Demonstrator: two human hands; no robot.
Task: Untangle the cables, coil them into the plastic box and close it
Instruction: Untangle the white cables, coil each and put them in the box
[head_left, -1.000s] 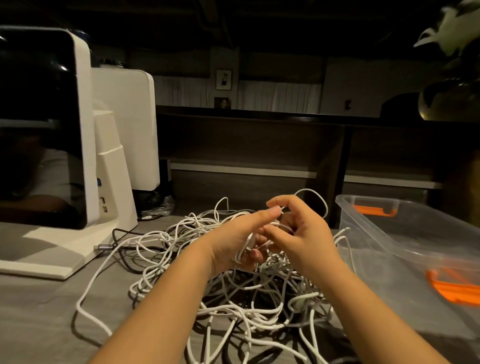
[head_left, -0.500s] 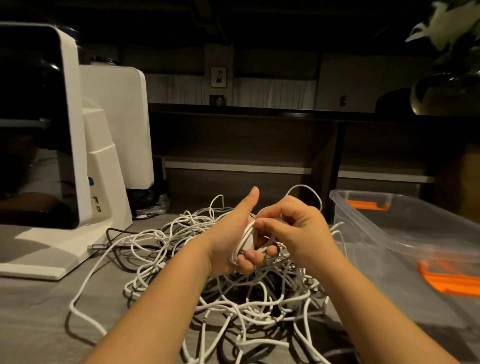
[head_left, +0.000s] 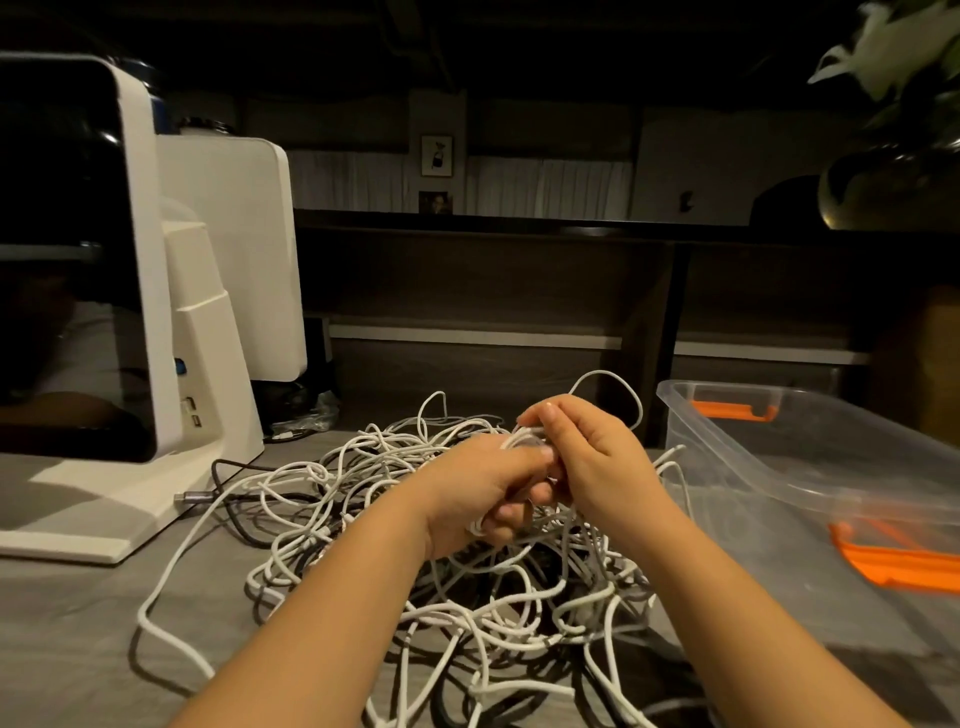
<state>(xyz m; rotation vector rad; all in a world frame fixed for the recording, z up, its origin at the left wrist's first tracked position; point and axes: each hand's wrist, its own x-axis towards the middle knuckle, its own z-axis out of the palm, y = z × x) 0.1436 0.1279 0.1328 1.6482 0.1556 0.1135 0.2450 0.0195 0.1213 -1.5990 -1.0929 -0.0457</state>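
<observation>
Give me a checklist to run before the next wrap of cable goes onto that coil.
1. Left hand grips small white cable coil: ok.
2. Right hand pinches the strand at the coil: ok.
3. Feeding strand free of the tangled white cable pile: cannot tell.
4. Clear plastic box open beside the pile: ok.
5. Box free of cables: ok.
6. Dark cable separated from white ones: not ok.

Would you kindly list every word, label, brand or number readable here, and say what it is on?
None can be read.
White machine: no legible marking.
Clear plastic box and its orange latches: no print visible.
Framed pictures on the far wall: too small and dim.
</observation>
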